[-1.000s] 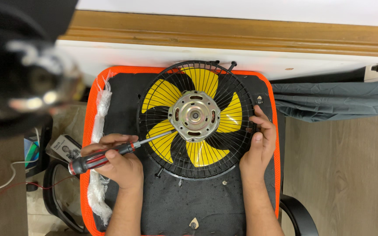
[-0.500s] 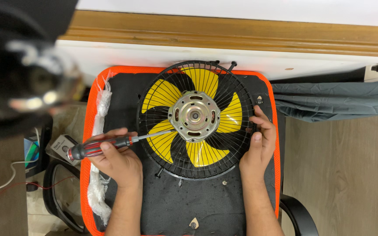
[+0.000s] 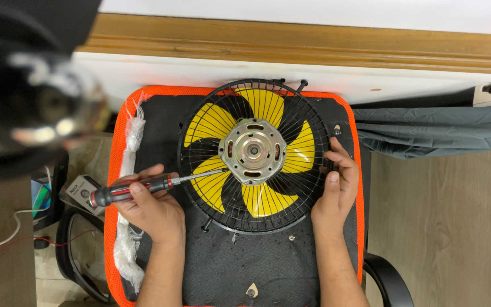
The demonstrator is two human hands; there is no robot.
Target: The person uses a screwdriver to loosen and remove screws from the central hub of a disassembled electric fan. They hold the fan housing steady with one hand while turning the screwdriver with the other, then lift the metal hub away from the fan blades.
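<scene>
A fan with yellow blades (image 3: 208, 122) inside a black wire guard (image 3: 313, 122) lies flat on a black seat with an orange rim (image 3: 116, 170). A silver motor housing (image 3: 253, 150) sits at its centre. My left hand (image 3: 149, 207) grips a screwdriver with a red and black handle (image 3: 129, 190); its shaft reaches across the guard to the left edge of the motor housing. My right hand (image 3: 336, 185) grips the right rim of the wire guard.
Crumpled clear plastic (image 3: 129, 199) lies along the seat's left edge. A small device and wires (image 3: 78, 190) lie on the floor at left. A grey cloth (image 3: 427, 131) lies at right, a wooden-topped ledge (image 3: 291, 42) behind. A blurred dark object (image 3: 24, 113) fills the upper left.
The screwdriver has levelled and shifted slightly; its tip now rests at the motor housing's left edge. My right hand and the fan have stayed put.
</scene>
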